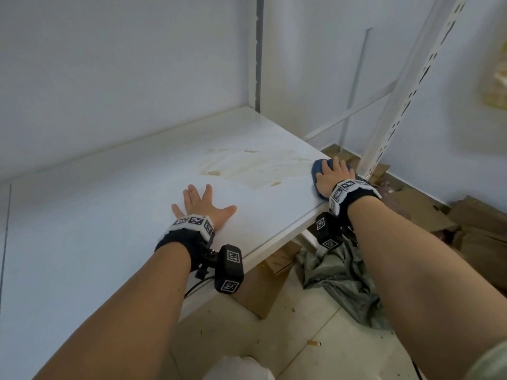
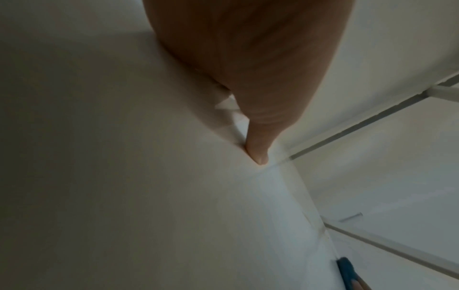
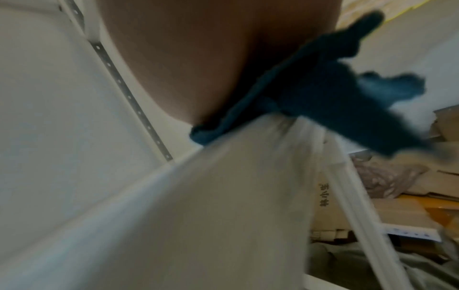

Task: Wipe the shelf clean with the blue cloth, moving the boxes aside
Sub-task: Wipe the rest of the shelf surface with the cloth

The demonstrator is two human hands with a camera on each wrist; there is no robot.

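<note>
The white shelf (image 1: 115, 204) fills the left and middle of the head view, with a yellowish stain (image 1: 247, 165) near its right end. My left hand (image 1: 200, 204) lies flat on the shelf with fingers spread, holding nothing; in the left wrist view its thumb (image 2: 258, 153) presses the board (image 2: 124, 176). My right hand (image 1: 330, 176) presses the blue cloth (image 1: 319, 167) flat against the shelf's right front corner, fingers straight. The right wrist view shows the blue cloth (image 3: 323, 94) bunched under my palm and hanging over the shelf edge (image 3: 223, 176). No boxes stand on the shelf.
A white perforated upright (image 1: 406, 86) rises just behind my right hand. Under and right of the shelf lie flattened cardboard (image 1: 428, 215), a cardboard box (image 1: 263, 286) and a grey crumpled sheet (image 1: 343, 281). White walls (image 1: 109, 64) close off the back.
</note>
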